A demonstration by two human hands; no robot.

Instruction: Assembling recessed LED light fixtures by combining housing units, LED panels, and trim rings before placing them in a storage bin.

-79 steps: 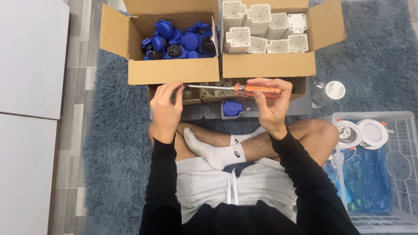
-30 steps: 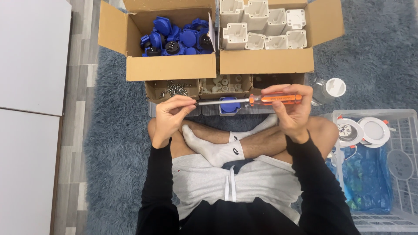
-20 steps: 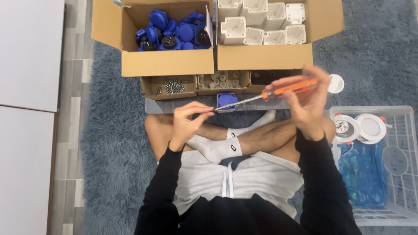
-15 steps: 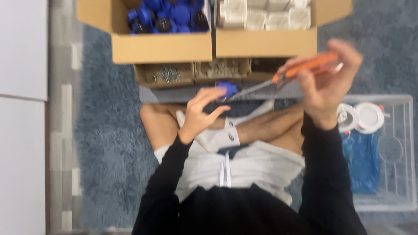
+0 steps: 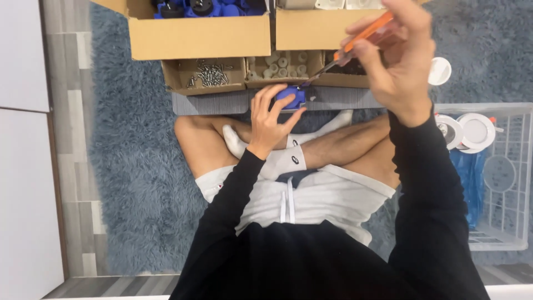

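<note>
My right hand (image 5: 395,54) grips an orange-handled screwdriver (image 5: 363,36), its shaft slanting down-left to a small blue plastic part (image 5: 291,96) on a grey ribbed mat (image 5: 216,102). My left hand (image 5: 270,118) rests its fingers around that blue part, holding it against the mat. I sit cross-legged on a blue shaggy rug (image 5: 133,166), in white socks and white shorts.
Two cardboard boxes (image 5: 200,36) stand ahead, the left with blue parts, the right with white ones. Low trays hold screws (image 5: 208,74) and small white pieces (image 5: 280,64). A clear crate (image 5: 499,183) with round white discs (image 5: 474,130) sits at my right.
The screwdriver went from level in both hands to tilted, tip down on the blue part. My left hand let go of the shaft and dropped onto the part. The view shifted down.
</note>
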